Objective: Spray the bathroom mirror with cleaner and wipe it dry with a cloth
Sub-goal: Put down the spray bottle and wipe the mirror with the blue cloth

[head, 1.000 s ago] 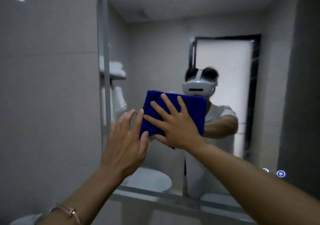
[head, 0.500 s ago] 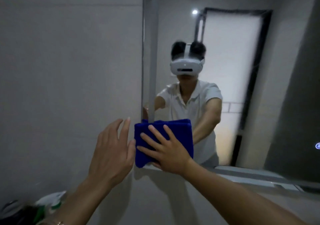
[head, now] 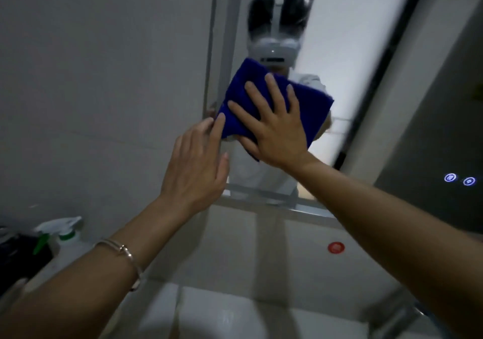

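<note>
A folded blue cloth (head: 308,100) lies flat against the bathroom mirror (head: 366,59) near its left edge. My right hand (head: 274,127) presses on the cloth with fingers spread and straight. My left hand (head: 196,166) is raised beside it, fingers straight, its fingertips touching the cloth's lower left edge. A white spray bottle with a green trigger (head: 64,236) stands on the counter at the lower left. The mirror reflects a person in a white shirt wearing a headset.
A grey tiled wall (head: 104,77) runs left of the mirror. Two lit touch buttons (head: 460,179) glow at the mirror's lower right. A red round button (head: 336,247) sits on the wall below. A white basin (head: 235,320) lies underneath, with a dark object (head: 21,252) at far left.
The cloth and my right hand moved up the mirror from its bottom edge and tilted. The left hand followed alongside. The view dipped, showing the spray bottle and basin.
</note>
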Demonstrator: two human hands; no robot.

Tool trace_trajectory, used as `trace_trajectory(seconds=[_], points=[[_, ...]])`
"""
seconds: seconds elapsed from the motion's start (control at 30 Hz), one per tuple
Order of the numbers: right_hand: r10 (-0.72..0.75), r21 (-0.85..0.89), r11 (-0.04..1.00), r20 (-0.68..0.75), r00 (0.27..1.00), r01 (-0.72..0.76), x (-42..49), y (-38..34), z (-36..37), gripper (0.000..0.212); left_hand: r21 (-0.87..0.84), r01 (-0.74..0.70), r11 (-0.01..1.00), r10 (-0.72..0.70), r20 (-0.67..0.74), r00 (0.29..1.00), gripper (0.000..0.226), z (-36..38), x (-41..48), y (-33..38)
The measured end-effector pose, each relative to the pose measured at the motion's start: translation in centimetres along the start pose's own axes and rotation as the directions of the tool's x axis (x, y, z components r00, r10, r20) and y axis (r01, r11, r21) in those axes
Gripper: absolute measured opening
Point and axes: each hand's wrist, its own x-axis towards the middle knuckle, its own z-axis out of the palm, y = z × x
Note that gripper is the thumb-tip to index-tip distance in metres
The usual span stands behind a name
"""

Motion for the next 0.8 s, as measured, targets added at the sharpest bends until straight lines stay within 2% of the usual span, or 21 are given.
trace_trajectory(seconds=[0.13,0.23,0.33,0.4,0.5,0.6,0.7,0.73,0.8], points=[[-0.226,0.061,0.974,0.12,0.967,0.22,-10.4,-6.1,2.6,0.074,0.004,0.002,1.0,-0.003,0.082,0.997,0.06,2.3,-3.3,0.9],[-0.361,0.076,0.932,0.216,0.907,0.353,-12.3,-5.9,3.0,0.086,0.074,-0.156,0.985,0.14,0.183,0.973,0.058,2.6,-4.5,0.7],[-0.508,0.088,0.861,0.165,0.845,0.5,-10.2,-1.9,2.1,0.069,0.125,-0.191,0.973,0.168,0.173,0.97,0.058,2.2,-2.6,0.7],[-0.468,0.109,0.883,0.128,0.874,0.456,-7.9,2.0,0.9,0.064,0.122,-0.165,0.979,0.147,0.145,0.979,0.059,1.6,-0.5,1.6],[-0.33,0.074,0.942,0.042,0.943,0.327,-4.3,8.8,-2.1,0.054,0.124,-0.208,0.97,0.198,0.086,0.976,0.059,1.1,2.4,4.4],[-0.091,0.01,0.996,0.054,0.994,0.09,-2.8,13.7,-5.0,0.051,0.074,-0.219,0.973,0.217,0.037,0.975,0.058,1.5,3.8,7.7],[0.168,0.012,0.985,0.073,0.983,-0.17,-5.0,13.3,-5.1,0.055,0.057,-0.239,0.969,0.236,0.054,0.97,0.059,2.8,3.0,10.4],[0.207,0.015,0.978,0.082,0.975,-0.209,-6.4,12.2,-4.6,0.056,0.066,-0.268,0.961,0.263,0.073,0.962,0.059,3.3,2.5,11.0],[0.178,0.004,0.984,0.13,0.975,-0.18,-9.1,10.3,-3.8,0.058,0.087,-0.319,0.944,0.31,0.103,0.945,0.059,4.1,2.0,11.8]])
